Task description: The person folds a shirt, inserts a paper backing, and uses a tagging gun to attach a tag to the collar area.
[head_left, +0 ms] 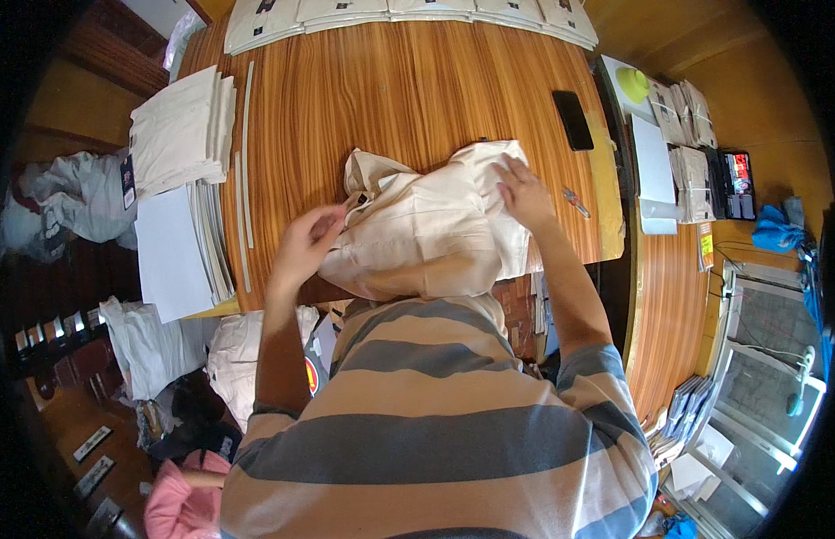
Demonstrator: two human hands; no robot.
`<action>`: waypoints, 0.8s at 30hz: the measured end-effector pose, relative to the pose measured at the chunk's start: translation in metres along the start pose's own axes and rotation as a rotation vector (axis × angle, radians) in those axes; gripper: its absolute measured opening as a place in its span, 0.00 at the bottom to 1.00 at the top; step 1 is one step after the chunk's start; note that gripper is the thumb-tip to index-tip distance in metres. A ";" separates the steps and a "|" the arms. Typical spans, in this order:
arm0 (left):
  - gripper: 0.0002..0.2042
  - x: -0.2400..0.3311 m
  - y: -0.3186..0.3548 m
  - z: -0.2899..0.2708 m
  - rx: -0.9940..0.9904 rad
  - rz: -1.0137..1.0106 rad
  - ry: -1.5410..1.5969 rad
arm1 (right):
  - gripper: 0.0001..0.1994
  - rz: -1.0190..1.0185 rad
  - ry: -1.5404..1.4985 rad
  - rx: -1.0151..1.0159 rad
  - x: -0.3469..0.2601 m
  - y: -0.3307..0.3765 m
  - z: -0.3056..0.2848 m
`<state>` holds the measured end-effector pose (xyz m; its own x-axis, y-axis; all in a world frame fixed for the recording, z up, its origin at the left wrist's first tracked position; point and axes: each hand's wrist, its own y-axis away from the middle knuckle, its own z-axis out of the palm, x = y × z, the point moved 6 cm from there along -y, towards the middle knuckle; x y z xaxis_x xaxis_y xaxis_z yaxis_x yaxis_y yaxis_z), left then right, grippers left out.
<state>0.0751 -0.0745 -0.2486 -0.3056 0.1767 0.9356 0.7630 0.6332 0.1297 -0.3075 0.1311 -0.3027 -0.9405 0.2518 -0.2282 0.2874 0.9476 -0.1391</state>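
Note:
A cream cloth garment [426, 220] lies rumpled at the near edge of the wooden table, part of it hanging over toward me. Its exact kind is hard to tell. A small dark label shows on its left part. My left hand [307, 241] is at the garment's left side, thumb and fingers apart, with nothing visible in it. On the upper right part of the cloth rests my right hand [525, 196], its fingers spread. Small thread snips [576, 202] with a reddish handle lie to the right of that hand.
Folded cream garments line the table's [417, 90] far edge. At left stand a garment stack [180, 126], white sheets [173, 251] and thin strips [245, 180]. A black phone [573, 120] lies at right. Beside me, lower left, is a person in a pink sleeve [180, 503].

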 end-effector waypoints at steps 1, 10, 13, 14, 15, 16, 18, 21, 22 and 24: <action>0.13 0.013 -0.016 0.014 0.073 0.110 0.011 | 0.18 0.077 0.010 0.011 0.019 0.010 0.000; 0.22 0.020 -0.101 0.095 -0.237 0.423 -0.646 | 0.13 -0.053 -0.093 0.253 0.031 -0.042 -0.039; 0.26 0.040 -0.092 0.090 -0.394 0.441 -0.895 | 0.13 -0.009 -0.195 0.082 0.043 -0.048 0.000; 0.27 0.033 -0.082 0.078 -0.428 0.481 -0.918 | 0.13 0.162 -0.323 0.018 0.056 -0.046 0.000; 0.28 0.025 -0.070 0.067 -0.464 0.522 -0.940 | 0.14 0.336 -0.447 -0.050 0.070 -0.040 -0.002; 0.26 0.008 -0.053 0.057 -0.472 0.494 -0.854 | 0.12 0.285 -0.538 0.002 0.073 -0.034 -0.014; 0.23 -0.009 -0.030 0.043 -0.644 0.279 -0.833 | 0.11 0.244 -0.694 -0.027 0.082 -0.016 -0.041; 0.21 0.001 0.003 0.006 -0.453 0.044 -0.399 | 0.10 0.286 -0.637 0.133 0.085 0.009 -0.120; 0.21 0.014 0.011 -0.010 -0.316 -0.012 -0.197 | 0.09 0.317 -0.653 0.191 0.091 0.020 -0.143; 0.17 0.035 0.036 -0.054 -0.058 -0.066 0.096 | 0.08 0.246 -0.618 0.329 0.087 0.034 -0.199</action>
<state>0.1223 -0.0861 -0.1933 -0.3025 0.0613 0.9512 0.7753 0.5964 0.2081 -0.4153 0.2246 -0.1353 -0.5959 0.2008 -0.7775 0.6079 0.7455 -0.2734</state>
